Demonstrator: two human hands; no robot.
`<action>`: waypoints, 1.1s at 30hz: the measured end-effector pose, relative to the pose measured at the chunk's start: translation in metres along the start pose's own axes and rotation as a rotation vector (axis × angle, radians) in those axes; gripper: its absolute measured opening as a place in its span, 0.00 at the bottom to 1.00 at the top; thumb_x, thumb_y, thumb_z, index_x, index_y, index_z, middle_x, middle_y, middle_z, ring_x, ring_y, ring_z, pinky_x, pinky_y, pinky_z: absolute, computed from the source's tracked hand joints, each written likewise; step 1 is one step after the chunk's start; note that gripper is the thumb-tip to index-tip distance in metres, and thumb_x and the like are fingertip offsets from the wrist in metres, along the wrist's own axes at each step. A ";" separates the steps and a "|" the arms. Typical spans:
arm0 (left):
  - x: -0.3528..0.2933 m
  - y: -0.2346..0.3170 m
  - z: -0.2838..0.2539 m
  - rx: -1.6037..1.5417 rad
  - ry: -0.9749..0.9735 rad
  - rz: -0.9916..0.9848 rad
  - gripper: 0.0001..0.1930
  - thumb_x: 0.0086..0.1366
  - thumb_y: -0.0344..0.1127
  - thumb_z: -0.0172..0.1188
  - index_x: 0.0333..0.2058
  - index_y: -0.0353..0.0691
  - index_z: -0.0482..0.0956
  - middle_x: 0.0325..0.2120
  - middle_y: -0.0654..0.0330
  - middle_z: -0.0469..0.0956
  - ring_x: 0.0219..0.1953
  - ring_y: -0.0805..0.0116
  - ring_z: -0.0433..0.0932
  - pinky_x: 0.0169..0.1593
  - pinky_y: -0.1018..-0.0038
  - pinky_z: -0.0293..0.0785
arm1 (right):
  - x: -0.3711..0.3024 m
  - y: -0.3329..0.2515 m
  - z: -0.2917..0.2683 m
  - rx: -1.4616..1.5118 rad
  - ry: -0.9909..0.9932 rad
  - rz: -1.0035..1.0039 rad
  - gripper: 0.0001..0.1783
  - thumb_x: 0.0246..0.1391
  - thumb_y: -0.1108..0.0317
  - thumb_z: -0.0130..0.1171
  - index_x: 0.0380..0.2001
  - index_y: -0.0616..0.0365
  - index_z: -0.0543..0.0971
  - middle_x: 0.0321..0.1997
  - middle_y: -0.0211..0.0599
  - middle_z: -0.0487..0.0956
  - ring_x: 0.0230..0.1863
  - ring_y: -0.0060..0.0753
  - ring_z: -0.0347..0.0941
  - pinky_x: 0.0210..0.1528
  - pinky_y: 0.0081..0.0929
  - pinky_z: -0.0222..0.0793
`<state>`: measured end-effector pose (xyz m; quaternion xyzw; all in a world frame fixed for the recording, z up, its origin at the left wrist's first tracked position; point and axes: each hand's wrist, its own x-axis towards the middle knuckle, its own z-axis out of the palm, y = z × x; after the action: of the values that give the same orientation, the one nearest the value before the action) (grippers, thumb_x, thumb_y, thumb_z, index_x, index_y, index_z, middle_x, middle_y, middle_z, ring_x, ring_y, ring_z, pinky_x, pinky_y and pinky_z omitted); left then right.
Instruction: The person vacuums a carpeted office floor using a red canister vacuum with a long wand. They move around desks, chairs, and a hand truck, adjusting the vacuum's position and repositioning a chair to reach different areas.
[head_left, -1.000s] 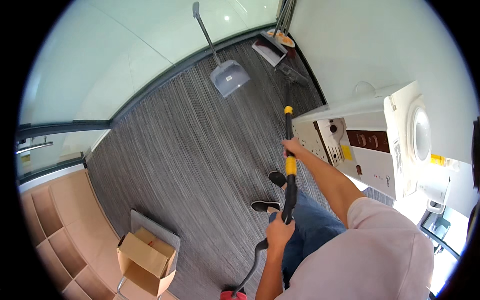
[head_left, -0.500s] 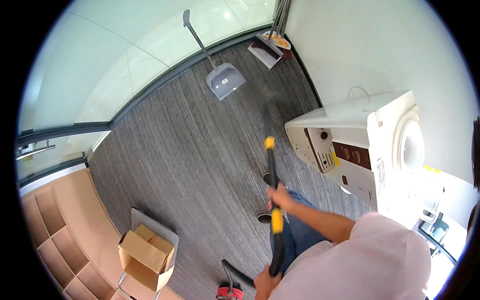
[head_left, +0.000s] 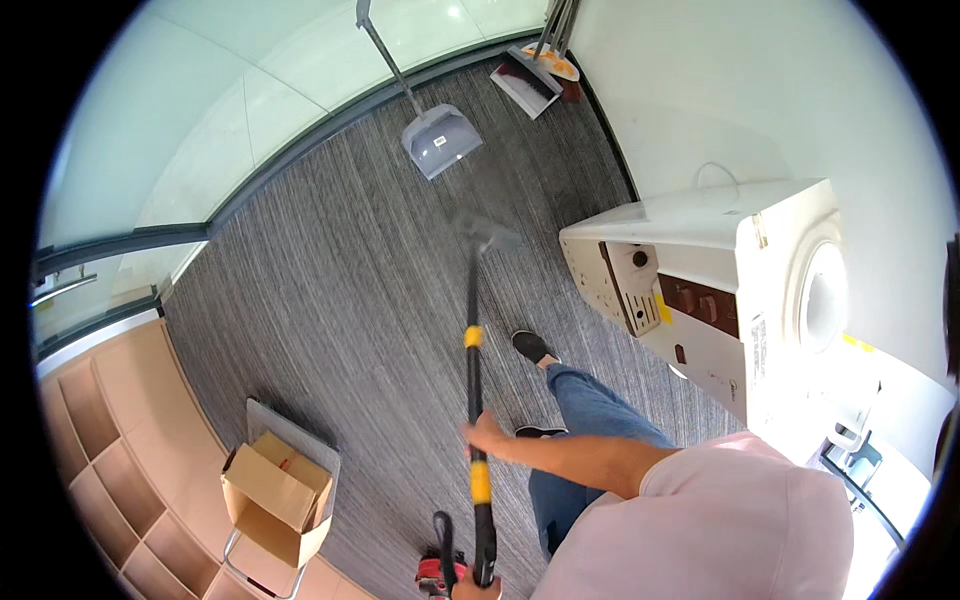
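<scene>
A black vacuum cleaner wand [head_left: 474, 385] with yellow collars slants down to the carpet in front of me. My right hand [head_left: 485, 436] is wrapped round its middle, just above the lower yellow collar. At the lower edge, my left hand [head_left: 476, 588], partly cut off, grips the wand's curved black handle [head_left: 484, 545]. The floor head [head_left: 488, 236], smeared by motion, is on the carpet at the far end. Beside the handle, the red vacuum cleaner body [head_left: 438, 574] shows with a black hose [head_left: 443, 530] looping over it.
A grey dustpan [head_left: 441, 138] stands by the glass wall. Beyond it, brooms and another dustpan [head_left: 527, 82] fill the corner. A white appliance [head_left: 690, 290] stands along the right wall. At left are a cardboard box [head_left: 275, 495] on a chair and wooden shelving [head_left: 125, 455].
Both hands and the wand have shifted left. The floor head has swept left and nearer across the carpet. One foot shows more fully, and the view has shifted slightly.
</scene>
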<state>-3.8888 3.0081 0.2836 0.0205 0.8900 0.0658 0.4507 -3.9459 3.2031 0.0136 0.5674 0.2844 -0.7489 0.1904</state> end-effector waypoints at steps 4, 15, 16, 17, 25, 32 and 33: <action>-0.014 0.018 -0.021 0.212 0.186 0.527 0.17 0.42 0.43 0.67 0.30 0.43 0.78 0.16 0.52 0.73 0.27 0.43 0.74 0.40 0.52 0.69 | -0.041 -0.023 -0.015 0.173 -0.125 0.063 0.23 0.54 0.69 0.53 0.44 0.69 0.53 0.24 0.46 0.70 0.13 0.35 0.70 0.13 0.35 0.68; 0.136 0.169 0.051 -0.023 -0.098 0.178 0.18 0.50 0.45 0.58 0.37 0.41 0.73 0.24 0.45 0.78 0.31 0.42 0.76 0.37 0.54 0.71 | 0.097 -0.160 -0.144 -0.064 0.222 -0.153 0.12 0.52 0.68 0.50 0.27 0.69 0.65 0.13 0.44 0.69 0.12 0.39 0.70 0.15 0.37 0.69; 0.124 0.137 0.051 -0.042 -0.126 0.130 0.18 0.49 0.44 0.58 0.37 0.41 0.73 0.24 0.46 0.78 0.30 0.42 0.77 0.36 0.55 0.72 | 0.094 -0.133 -0.123 -0.076 0.231 -0.091 0.13 0.52 0.68 0.50 0.28 0.69 0.65 0.14 0.45 0.70 0.13 0.39 0.71 0.15 0.38 0.69; 0.105 0.104 0.052 0.036 -0.153 0.083 0.19 0.46 0.45 0.60 0.36 0.41 0.74 0.23 0.47 0.78 0.30 0.44 0.77 0.35 0.55 0.72 | 0.099 -0.090 -0.109 -0.140 0.195 -0.158 0.18 0.53 0.66 0.51 0.35 0.74 0.63 0.17 0.49 0.71 0.14 0.41 0.72 0.16 0.40 0.69; -0.094 -0.033 0.023 -0.109 -0.246 -0.276 0.24 0.46 0.48 0.64 0.40 0.40 0.76 0.23 0.46 0.77 0.29 0.45 0.76 0.36 0.54 0.71 | -0.060 0.106 0.015 -0.223 -0.258 0.221 0.38 0.53 0.61 0.55 0.51 0.78 0.45 0.24 0.46 0.71 0.18 0.36 0.75 0.20 0.32 0.73; 0.003 0.018 0.086 -0.061 -0.309 0.135 0.20 0.49 0.51 0.59 0.34 0.42 0.73 0.22 0.46 0.77 0.27 0.45 0.77 0.31 0.52 0.71 | -0.043 -0.035 -0.096 -0.124 0.116 -0.126 0.17 0.52 0.67 0.51 0.40 0.69 0.62 0.15 0.45 0.71 0.13 0.39 0.72 0.17 0.38 0.70; 0.037 0.038 0.097 -0.035 -0.341 0.171 0.18 0.51 0.49 0.58 0.34 0.42 0.72 0.22 0.46 0.77 0.27 0.43 0.77 0.33 0.52 0.70 | -0.018 -0.063 -0.127 -0.105 0.052 -0.082 0.11 0.51 0.66 0.49 0.30 0.65 0.68 0.14 0.45 0.71 0.13 0.40 0.71 0.16 0.39 0.69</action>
<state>-3.8335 3.0589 0.2019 0.0992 0.7944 0.1147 0.5882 -3.8852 3.3320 0.0190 0.5636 0.3513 -0.7252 0.1817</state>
